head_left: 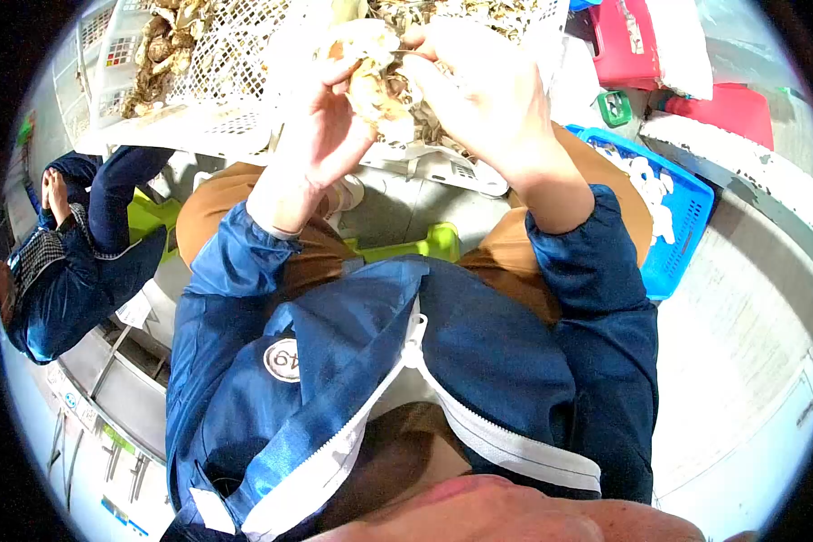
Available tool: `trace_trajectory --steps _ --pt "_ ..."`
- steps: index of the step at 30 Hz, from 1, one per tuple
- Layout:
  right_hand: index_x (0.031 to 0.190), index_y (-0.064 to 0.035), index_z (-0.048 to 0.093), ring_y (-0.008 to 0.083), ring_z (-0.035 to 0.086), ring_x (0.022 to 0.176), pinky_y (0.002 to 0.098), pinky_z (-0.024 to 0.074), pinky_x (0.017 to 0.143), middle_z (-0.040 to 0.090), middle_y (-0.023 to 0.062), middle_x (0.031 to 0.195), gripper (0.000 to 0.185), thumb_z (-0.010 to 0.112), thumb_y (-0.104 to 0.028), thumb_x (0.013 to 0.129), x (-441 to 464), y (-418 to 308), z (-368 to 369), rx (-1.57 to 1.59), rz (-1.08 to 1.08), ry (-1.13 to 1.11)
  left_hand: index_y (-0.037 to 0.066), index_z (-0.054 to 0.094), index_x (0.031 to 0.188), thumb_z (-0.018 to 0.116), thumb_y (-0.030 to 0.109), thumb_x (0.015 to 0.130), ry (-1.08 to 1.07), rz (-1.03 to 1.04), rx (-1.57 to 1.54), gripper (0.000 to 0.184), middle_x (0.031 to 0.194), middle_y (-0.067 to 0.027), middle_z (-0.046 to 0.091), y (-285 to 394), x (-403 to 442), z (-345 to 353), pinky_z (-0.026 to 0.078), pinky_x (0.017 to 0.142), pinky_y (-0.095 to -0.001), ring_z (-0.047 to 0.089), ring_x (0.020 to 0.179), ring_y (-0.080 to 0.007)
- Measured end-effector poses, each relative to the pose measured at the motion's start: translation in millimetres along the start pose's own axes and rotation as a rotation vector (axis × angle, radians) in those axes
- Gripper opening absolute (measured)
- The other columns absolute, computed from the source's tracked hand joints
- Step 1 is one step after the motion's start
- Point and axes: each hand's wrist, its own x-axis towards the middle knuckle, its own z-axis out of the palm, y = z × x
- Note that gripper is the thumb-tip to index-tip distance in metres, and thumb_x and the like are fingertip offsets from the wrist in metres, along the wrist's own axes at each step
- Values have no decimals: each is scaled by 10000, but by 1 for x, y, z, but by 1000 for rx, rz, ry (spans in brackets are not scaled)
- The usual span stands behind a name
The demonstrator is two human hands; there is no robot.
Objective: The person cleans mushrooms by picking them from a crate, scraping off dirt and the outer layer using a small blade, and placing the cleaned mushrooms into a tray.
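Observation:
My left hand has its thumb and fingers around a pale, yellowish-brown mushroom at the top middle of the head view. The fingers of my right hand are closed at the mushroom's right side. A thin dark line shows near those fingertips, but what they pinch is too small and glaring to make out. Below and behind both hands, a white lattice crate holds brown and pale mushroom pieces. Strong light washes out the fingers and part of the mushroom.
At the upper left, another white crate holds brown mushrooms. A blue basket with white pieces stands by my right knee. Red containers and a small green box lie beyond. Another person sits at left.

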Motion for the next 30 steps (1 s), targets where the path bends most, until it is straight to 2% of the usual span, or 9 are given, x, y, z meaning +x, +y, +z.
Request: trace_trajectory --steps 2,5,6,10,13,17,21,22,30 --pt "880 -23 648 329 635 815 409 516 736 646 123 854 113 638 -122 827 1 -7 -7 175 157 -54 24 545 1239 577 316 914 165 79 93 438 1072 -80 632 -1 0 8 499 816 -360 583 878 -212" --pt "952 9 693 137 655 800 259 515 733 695 77 857 116 696 -66 863 2 2 -19 342 355 -88 -4 542 1223 569 285 912 -97 12 59 425 1040 -107 624 6 3 -3 491 741 -335 569 814 -211" --pt "939 -1 686 172 665 809 275 520 764 702 90 904 109 686 -76 860 4 3 -24 247 436 -81 -4 544 1212 579 294 897 -59 6 75 435 1002 -101 607 5 2 2 462 683 -314 518 751 -188" --pt "750 24 584 310 586 792 379 486 702 580 151 854 128 663 -66 797 15 -1 -39 -72 204 -5 -3 547 1208 593 249 895 -122 -53 58 405 1023 -117 612 7 2 2 472 664 -324 534 762 -199" --pt "736 25 567 302 578 823 385 473 702 572 151 887 136 652 -60 801 10 -1 -26 -128 82 43 -6 539 1214 604 206 894 -45 9 31 389 1030 -136 613 5 1 0 504 692 -331 571 802 -215" --pt "734 16 573 282 566 799 382 475 697 567 140 881 110 643 -41 796 16 -15 -33 34 43 -156 -15 516 1232 600 179 898 7 -1 -4 395 1044 -159 608 7 2 -10 545 756 -349 606 850 -241" --pt "925 -15 677 213 669 845 315 524 795 699 95 952 117 685 -106 853 4 5 -22 6 -103 -168 -17 491 1258 573 166 907 61 33 38 405 1058 -167 604 5 0 -9 559 795 -354 616 857 -247" --pt "891 -45 650 331 638 758 407 518 700 637 131 800 138 649 -172 838 -1 3 -18 32 -57 -110 -16 484 1266 566 162 908 61 33 57 408 1061 -167 603 6 0 -10 561 802 -356 617 857 -247" --pt "898 -49 651 342 629 751 421 509 689 625 139 782 132 631 -169 848 -3 3 -14 63 -1 -116 18 439 1323 544 144 906 118 97 198 448 1045 -135 599 3 -1 -3 560 796 -346 624 873 -227"
